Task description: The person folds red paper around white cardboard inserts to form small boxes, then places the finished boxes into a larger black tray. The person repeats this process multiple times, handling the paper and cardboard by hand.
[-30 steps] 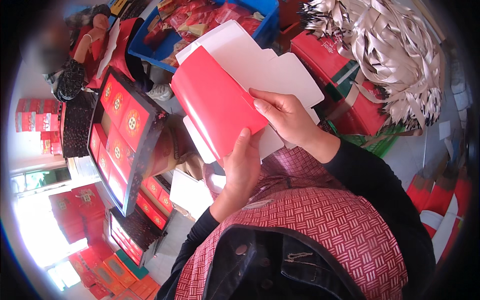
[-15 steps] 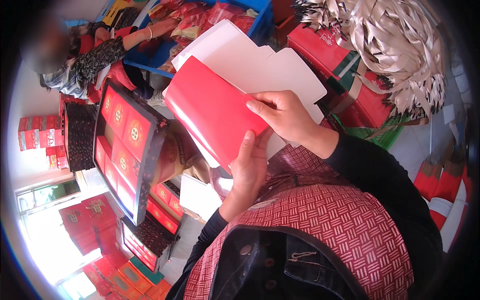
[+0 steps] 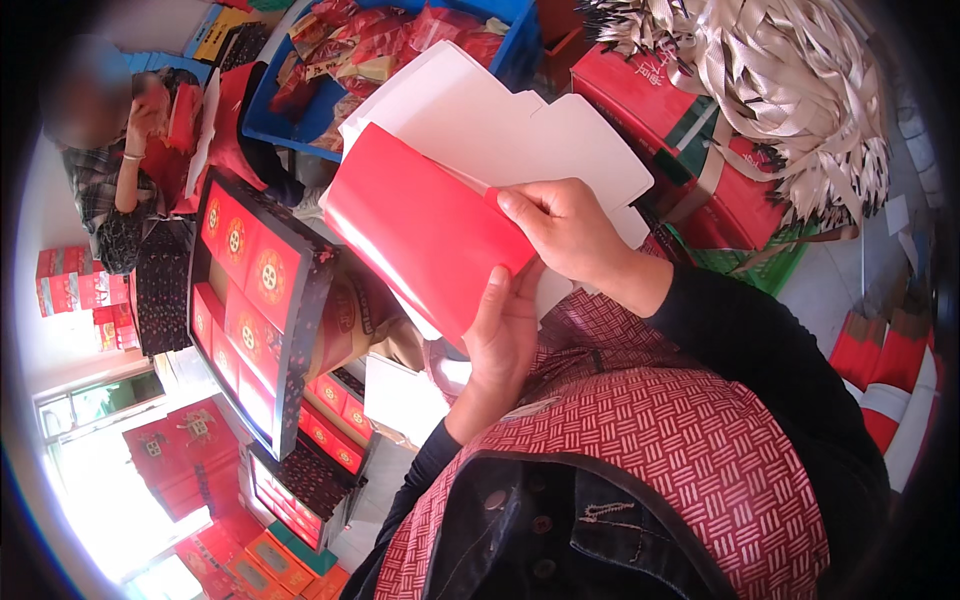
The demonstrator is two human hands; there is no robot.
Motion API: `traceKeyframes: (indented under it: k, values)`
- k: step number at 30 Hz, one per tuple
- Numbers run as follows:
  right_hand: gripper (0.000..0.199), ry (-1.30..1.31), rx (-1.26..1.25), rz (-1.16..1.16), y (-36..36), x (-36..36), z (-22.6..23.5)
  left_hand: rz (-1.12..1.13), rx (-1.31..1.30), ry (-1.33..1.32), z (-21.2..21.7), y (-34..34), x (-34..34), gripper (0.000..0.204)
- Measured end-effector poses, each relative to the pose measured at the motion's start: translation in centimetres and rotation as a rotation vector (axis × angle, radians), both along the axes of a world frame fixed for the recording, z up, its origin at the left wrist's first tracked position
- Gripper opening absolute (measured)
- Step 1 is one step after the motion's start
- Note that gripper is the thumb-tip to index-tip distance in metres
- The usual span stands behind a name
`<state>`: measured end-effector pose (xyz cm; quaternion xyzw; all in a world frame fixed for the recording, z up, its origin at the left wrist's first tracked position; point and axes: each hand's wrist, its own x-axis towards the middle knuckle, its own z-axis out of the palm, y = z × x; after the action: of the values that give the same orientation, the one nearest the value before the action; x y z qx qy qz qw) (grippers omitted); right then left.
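A flat cardboard box blank, white on one face (image 3: pixel 520 135), lies across my lap with its glossy red panel (image 3: pixel 420 230) folded over toward me. My right hand (image 3: pixel 580 230) pinches the panel's upper right edge between thumb and fingers. Below it, my left hand (image 3: pixel 505 335) grips the lower right corner, thumb on the red face and fingers hidden underneath. More white flaps stick out from beneath the panel, so there may be several blanks in the stack.
At left stands a tray of red gift boxes (image 3: pixel 260 270). Beyond it a co-worker's hand (image 3: pixel 150 110) is raised beside red card. A blue crate (image 3: pixel 260 120) holds red packets. Upper right, whitish ribbons (image 3: pixel 790 90) hang over red boxes (image 3: pixel 640 95).
The co-worker has drawn an arm back from the blue crate and now holds the hand up near red items. The red panel in my hands has shifted slightly; my grip looks the same.
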<state>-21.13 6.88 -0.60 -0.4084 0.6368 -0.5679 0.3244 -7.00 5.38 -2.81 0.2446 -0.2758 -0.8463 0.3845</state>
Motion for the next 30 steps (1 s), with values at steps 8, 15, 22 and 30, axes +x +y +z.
traceKeyframes:
  k: [8,15,22,30]
  values:
    - [0.034,0.241,-0.058,0.061,1.1,1.0,0.2,0.059,0.022,-0.059,-1.1,0.3,0.2,0.037]
    - [0.035,0.125,-0.226,0.075,2.8,1.4,-0.4,0.037,0.106,-0.021,-1.3,0.2,0.5,0.044]
    - [0.030,-0.322,-0.199,0.016,2.4,1.2,-0.6,0.024,-0.003,-0.009,-0.3,0.5,-0.2,0.046]
    - [0.025,-0.007,-0.239,-0.172,2.3,2.8,-0.6,0.029,0.052,-0.022,-1.0,0.9,0.1,0.048]
